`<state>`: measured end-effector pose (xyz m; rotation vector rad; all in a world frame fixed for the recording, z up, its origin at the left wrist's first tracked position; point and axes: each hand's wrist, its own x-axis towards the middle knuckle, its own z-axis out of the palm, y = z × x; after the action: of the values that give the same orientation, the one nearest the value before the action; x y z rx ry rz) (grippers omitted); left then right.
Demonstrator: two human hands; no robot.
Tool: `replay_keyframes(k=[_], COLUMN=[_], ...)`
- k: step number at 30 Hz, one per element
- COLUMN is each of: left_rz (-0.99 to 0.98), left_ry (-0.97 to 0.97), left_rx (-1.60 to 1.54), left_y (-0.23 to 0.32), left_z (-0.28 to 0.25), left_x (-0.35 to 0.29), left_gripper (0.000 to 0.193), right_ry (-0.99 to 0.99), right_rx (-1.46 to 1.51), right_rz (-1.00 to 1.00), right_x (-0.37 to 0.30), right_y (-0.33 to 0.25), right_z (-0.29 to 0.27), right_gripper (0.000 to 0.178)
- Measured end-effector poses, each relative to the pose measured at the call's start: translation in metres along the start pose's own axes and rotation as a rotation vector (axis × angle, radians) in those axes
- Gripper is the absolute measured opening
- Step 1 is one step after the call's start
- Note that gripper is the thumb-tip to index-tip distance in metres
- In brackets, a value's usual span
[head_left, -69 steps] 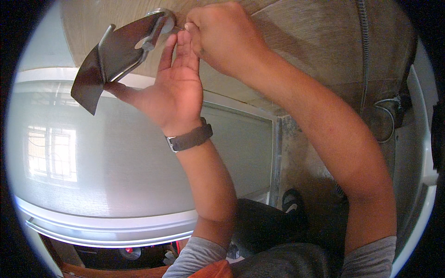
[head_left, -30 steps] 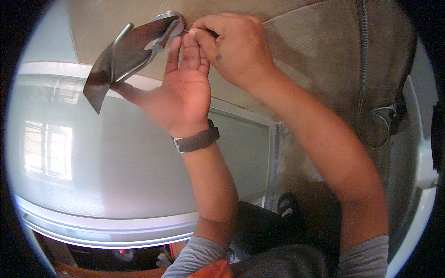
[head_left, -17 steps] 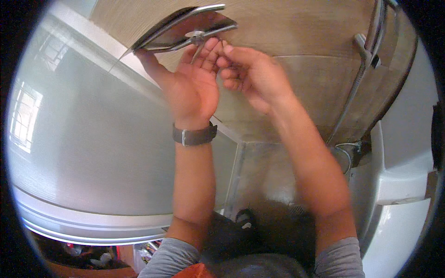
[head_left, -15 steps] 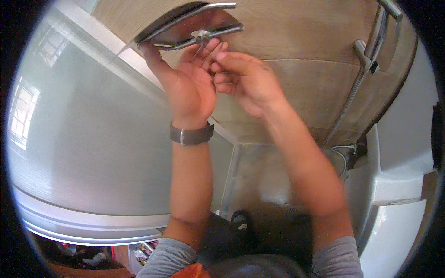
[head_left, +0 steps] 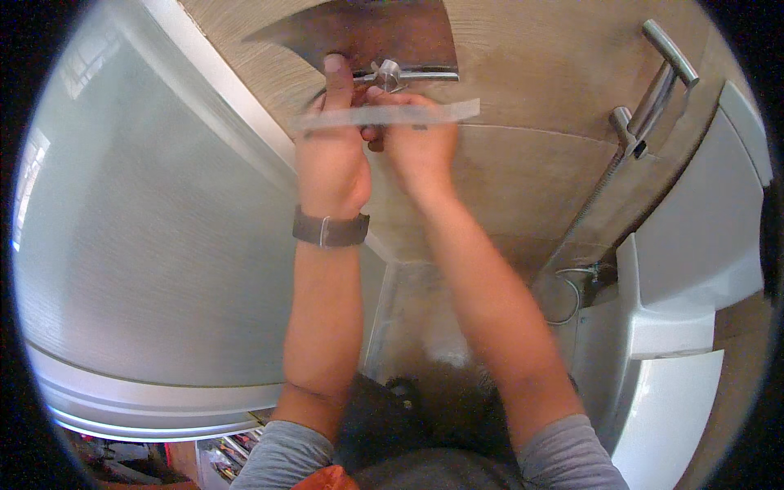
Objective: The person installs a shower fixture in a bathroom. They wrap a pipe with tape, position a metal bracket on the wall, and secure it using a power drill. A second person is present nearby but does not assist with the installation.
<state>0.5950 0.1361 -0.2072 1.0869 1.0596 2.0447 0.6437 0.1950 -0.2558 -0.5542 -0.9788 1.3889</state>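
Note:
Both hands meet just under a round metal knob (head_left: 389, 75) on a thin metal bar (head_left: 433, 76), along the lower edge of a dark reddish-brown panel (head_left: 384, 33). My left hand (head_left: 331, 167) wears a dark wrist strap (head_left: 331, 229). Its thumb stretches up toward the bar, while the other fingers curl in, partly hidden. My right hand (head_left: 420, 155) is closed, its fingertips touching the left hand's fingers below the knob. What the fingers hold is too small to make out. A pale, blurred strip (head_left: 400, 113) crosses in front of both hands.
A frosted glass panel (head_left: 171, 237) with a white frame (head_left: 216, 65) stands at the left. A hand shower (head_left: 645, 114) with a hose is mounted on the wood-look tiled wall (head_left: 523, 163) at the right. Beyond is a white toilet (head_left: 665, 327).
The view has shifted, and the pale strip now crosses the hands. My left hand has turned from palm up, its fingers curling in. My right hand stays closed beside it.

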Motion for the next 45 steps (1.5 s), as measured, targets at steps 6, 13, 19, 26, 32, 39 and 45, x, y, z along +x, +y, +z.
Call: replay_keyframes(k=[6, 13, 19, 26, 32, 39, 45], left_rz=[0.052, 0.088, 0.005, 0.017, -0.032, 0.056, 0.034], left_ry=[0.124, 0.110, 0.051, 0.040, 0.075, -0.131, -0.340], left_rx=[-0.053, 0.111, -0.138, -0.341, -0.196, -0.163, 0.194], left_y=[-0.011, -0.011, -0.008, -0.015, -0.005, 0.000, 0.022], left_z=[0.009, 0.001, 0.007, 0.008, 0.013, 0.000, -0.031], left_x=[0.000, 0.001, 0.003, 0.013, 0.003, 0.013, 0.006], left_gripper=[0.039, 0.041, 0.039, 0.032, 0.029, 0.029, 0.029], right_ry=[0.152, 0.081, -0.278, -0.286, -0.247, -0.278, -0.245], right_rx=[0.012, 0.110, -0.736, -1.201, -1.288, -1.371, -1.193], right_rz=[-0.018, 0.228, -0.184, -0.424, -0.614, -0.657, -0.827], right_x=[-0.008, -0.007, 0.000, -0.014, -0.016, 0.003, 0.008], right_y=[-0.009, -0.017, -0.030, -0.077, -0.076, -0.084, -0.083], right_z=[0.013, -0.006, -0.080, -0.090, -0.085, -0.094, -0.078], right_gripper=[0.018, 0.018, 0.025, 0.019, 0.021, 0.022, 0.022])
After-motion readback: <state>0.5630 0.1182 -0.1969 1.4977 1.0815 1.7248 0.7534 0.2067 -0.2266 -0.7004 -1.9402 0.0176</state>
